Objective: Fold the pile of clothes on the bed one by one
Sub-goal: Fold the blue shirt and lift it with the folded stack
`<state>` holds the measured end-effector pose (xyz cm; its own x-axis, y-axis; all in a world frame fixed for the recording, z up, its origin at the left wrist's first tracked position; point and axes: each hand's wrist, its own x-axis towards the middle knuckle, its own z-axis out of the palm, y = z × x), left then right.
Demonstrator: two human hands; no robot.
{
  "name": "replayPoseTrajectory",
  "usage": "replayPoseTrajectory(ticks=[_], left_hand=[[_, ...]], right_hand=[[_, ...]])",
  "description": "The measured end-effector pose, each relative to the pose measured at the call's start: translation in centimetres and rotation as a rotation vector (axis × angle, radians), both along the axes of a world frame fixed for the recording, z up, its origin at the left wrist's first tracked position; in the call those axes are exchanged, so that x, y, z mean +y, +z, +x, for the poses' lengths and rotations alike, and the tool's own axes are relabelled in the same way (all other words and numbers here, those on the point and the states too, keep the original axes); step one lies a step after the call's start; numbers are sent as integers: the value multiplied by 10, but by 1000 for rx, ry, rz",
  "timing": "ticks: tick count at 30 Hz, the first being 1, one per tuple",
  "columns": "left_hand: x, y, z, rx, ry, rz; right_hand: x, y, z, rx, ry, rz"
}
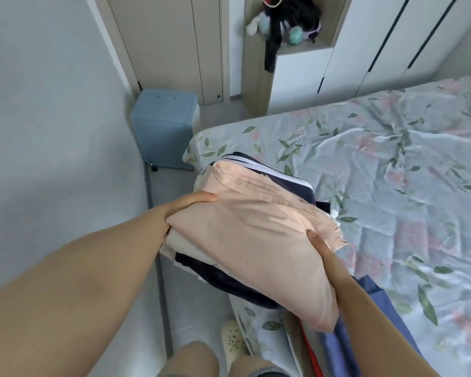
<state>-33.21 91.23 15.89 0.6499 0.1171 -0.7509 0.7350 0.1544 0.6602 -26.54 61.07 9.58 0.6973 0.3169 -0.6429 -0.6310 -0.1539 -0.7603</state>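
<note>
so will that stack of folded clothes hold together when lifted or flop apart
Probably floppy: the stack of folded clothes sags past the right hand. Layers may slide, since dark and cream edges already stick out unevenly. Seems light: the left hand grips just one edge.

I note both forearms bare and reaching forward. My left hand (pixel 186 206) grips the stack of folded clothes (pixel 256 240) at its left edge, thumb on top, fingers hidden beneath. My right hand (pixel 325 257) grips the right edge likewise.
</note>
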Motion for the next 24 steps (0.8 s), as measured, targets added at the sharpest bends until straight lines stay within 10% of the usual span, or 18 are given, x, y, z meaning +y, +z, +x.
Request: replayPoseTrajectory(ticks=[18,24], left_hand=[[46,-78,326,252,-717,122],[18,-133,331,111,-1023,529]], right_hand=[[79,-58,105,118,-802,-85],[101,-95,97,323,-715,-391]])
